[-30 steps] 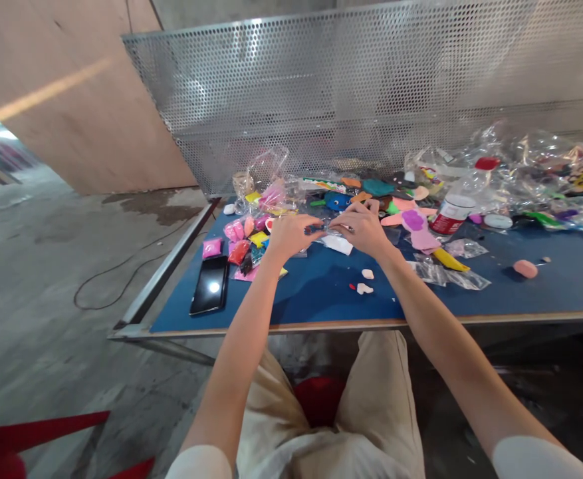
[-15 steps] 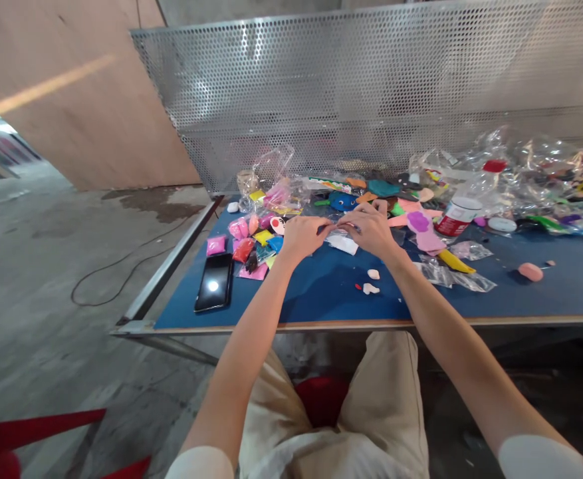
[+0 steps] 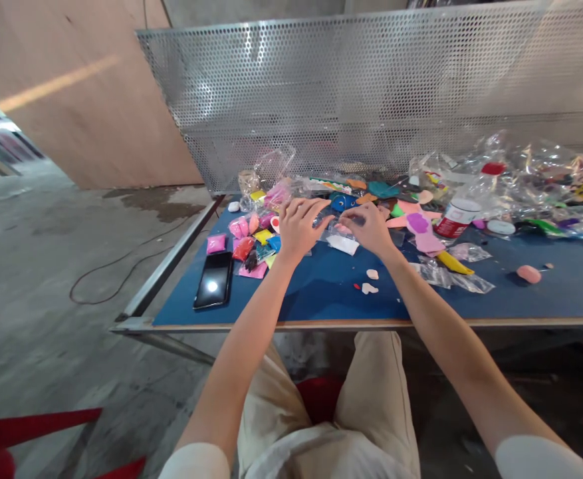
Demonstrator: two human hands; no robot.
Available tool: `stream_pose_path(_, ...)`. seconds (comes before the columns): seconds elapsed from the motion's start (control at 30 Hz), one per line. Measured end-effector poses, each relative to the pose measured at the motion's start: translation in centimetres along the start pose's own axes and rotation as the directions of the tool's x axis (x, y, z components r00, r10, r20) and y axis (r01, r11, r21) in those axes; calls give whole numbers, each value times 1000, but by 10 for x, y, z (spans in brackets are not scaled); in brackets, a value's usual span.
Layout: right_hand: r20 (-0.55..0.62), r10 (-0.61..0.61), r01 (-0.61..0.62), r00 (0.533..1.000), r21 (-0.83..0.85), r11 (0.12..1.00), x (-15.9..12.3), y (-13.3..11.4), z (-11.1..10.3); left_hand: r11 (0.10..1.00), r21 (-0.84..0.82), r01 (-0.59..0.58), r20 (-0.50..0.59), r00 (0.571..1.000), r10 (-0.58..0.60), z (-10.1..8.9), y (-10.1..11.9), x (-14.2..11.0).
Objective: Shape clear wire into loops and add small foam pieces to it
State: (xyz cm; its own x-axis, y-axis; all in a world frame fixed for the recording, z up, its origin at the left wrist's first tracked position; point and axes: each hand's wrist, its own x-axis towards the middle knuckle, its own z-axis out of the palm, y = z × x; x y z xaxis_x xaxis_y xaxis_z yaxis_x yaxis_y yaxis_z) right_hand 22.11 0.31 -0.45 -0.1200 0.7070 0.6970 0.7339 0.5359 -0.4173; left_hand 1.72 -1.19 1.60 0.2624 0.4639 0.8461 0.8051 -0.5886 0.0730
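Note:
My left hand is over the far half of the blue table, its fingers spread and thumb held apart, with nothing seen between them. To its right, my right hand has thumb and forefinger pinched together. A small pink lump shows right at those fingertips; whether it is gripped or lies beneath them I cannot tell. Just below sits a white packet. Nearer the front edge lie white clay-like pieces and a tiny red bit. Behind the hands is a blue shape with eyes.
A black phone lies at left beside colourful small packets. On the right stand a red-and-white tub, a yellow piece, clear plastic bags and a pink ball. A perforated metal panel rises behind.
My hands were together at the fingertips and have come apart. The left has moved slightly left and its fingers have opened; the right stays pinched.

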Motion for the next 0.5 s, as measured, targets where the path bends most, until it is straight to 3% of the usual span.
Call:
stream_pose_path(0.17, -4, -2, 2, 1000, 54, 999, 1, 2, 2, 992, 37, -123, 35, 992, 122, 2, 0, -2)
stream_pose_path(0.3, -8, 46, -45, 999, 56, 997, 0, -6, 1, 992, 12, -126, 44, 991, 125, 8, -2, -3)
stream_pose_path(0.5, 53, 110, -111, 993, 22, 994, 1, -24, -9, 978, 59, -200, -64, 977, 204, 11, -10, -4)
